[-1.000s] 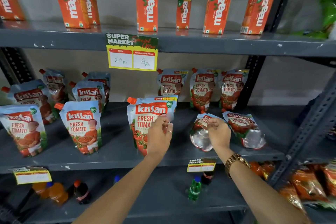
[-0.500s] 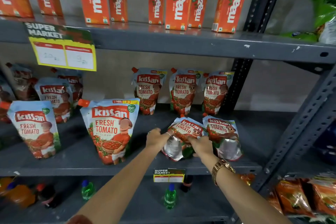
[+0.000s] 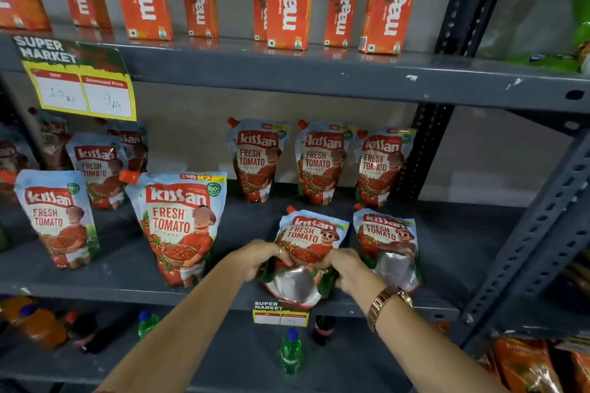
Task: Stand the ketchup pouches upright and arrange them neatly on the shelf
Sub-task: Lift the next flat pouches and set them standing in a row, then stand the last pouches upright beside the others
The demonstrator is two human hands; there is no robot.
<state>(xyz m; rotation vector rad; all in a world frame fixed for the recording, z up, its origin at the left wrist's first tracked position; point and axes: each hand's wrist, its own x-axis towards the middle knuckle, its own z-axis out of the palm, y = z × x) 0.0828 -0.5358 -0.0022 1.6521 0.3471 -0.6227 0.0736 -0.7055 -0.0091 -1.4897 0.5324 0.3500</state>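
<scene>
Head view: left hand and right hand both grasp the toppled pale-blue plastic ketchup pouch at the grey metal shelf's front edge, five o'clock of the upright pouch; advisably raise its spout end toward twelve o'clock, seating the silver base flat.

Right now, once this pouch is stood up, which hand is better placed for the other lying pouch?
Right. The right hand grips the held pouch on the side next to the second lying pouch. The left hand would have to cross over the held pouch.
</scene>
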